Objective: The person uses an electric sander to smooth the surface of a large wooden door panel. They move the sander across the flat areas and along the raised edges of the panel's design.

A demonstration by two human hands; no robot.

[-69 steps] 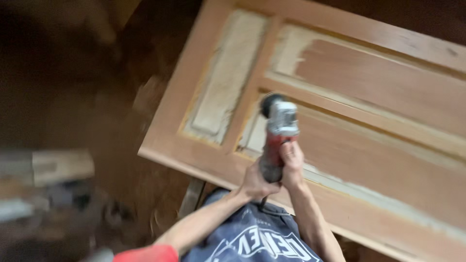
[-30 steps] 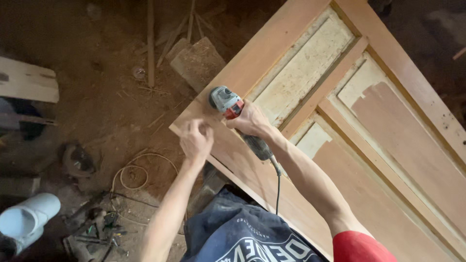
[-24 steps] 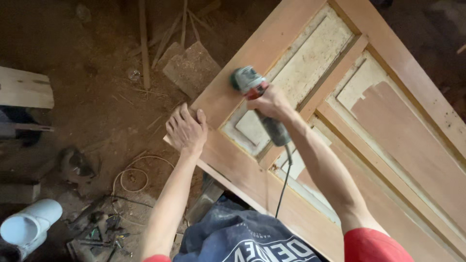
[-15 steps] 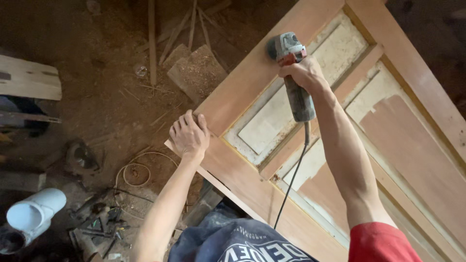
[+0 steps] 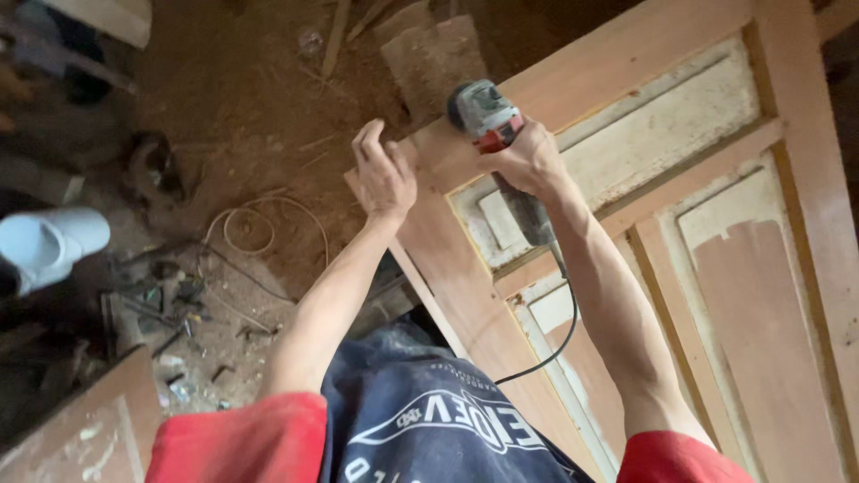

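A wooden panelled door (image 5: pixel 707 295) lies flat in front of me, its recessed panels partly covered in pale filler. My right hand (image 5: pixel 528 161) grips a red and grey corded angle grinder (image 5: pixel 488 116), whose head sits on the door's frame near the corner. My left hand (image 5: pixel 383 174) rests on the door's near corner edge with the fingers loosely curled, holding nothing. The grinder's black cord (image 5: pixel 555 340) trails down toward my body.
The dirt floor to the left carries wood scraps, a coil of cord (image 5: pixel 255 228), scattered small tools (image 5: pixel 170 304), a white pipe piece (image 5: pixel 49 246) and a board with sawdust (image 5: pixel 434 54). Another wooden panel (image 5: pixel 80 429) lies at the lower left.
The grinder has come back from the door's frame further up toward the near corner. My left hand has shifted along the corner edge, fingers now curled. The view has swung.
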